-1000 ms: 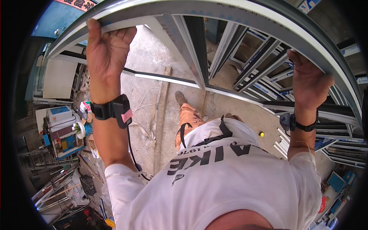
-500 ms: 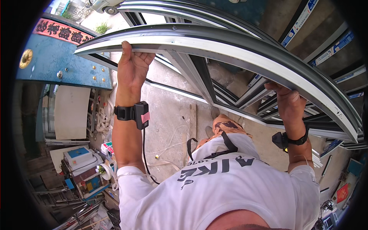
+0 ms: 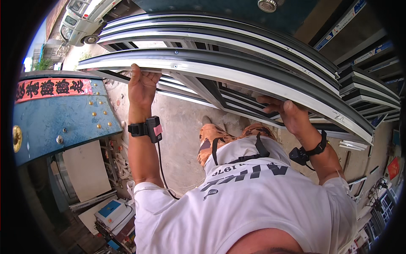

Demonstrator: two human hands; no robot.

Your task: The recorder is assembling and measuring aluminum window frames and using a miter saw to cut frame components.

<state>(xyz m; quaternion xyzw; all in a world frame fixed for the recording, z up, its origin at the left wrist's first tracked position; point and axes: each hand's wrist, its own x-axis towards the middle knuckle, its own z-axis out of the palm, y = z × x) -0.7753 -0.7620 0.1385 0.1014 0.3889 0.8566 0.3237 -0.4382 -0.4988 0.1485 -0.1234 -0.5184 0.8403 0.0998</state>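
Both of my hands hold up a large window frame of grey and white metal profile, its long top bar (image 3: 237,70) curving across the view. My left hand (image 3: 143,86) grips this bar near its left end, thumb up on the near face and fingers tucked under it. Further right, my right hand (image 3: 292,117) holds the same bar from below; its fingertips are partly hidden behind the frame. The frame's crossbar (image 3: 201,86) and lower edge extend down toward the floor. Right behind it stand several similar frames (image 3: 220,27), close together.
A blue metal door (image 3: 50,122) with brass studs and a red banner (image 3: 55,88) is on the left. Another stack of frames (image 3: 368,95) stands at right. A white vehicle (image 3: 80,21) is parked far left. Boxes (image 3: 112,211) and boards lie lower left; concrete floor (image 3: 177,131) is underfoot.
The view has turned, bringing more of the vehicle and standing frames into sight. The held frame now lies nearly alongside those frames. My right hand sits further left in view; both hands keep their hold.
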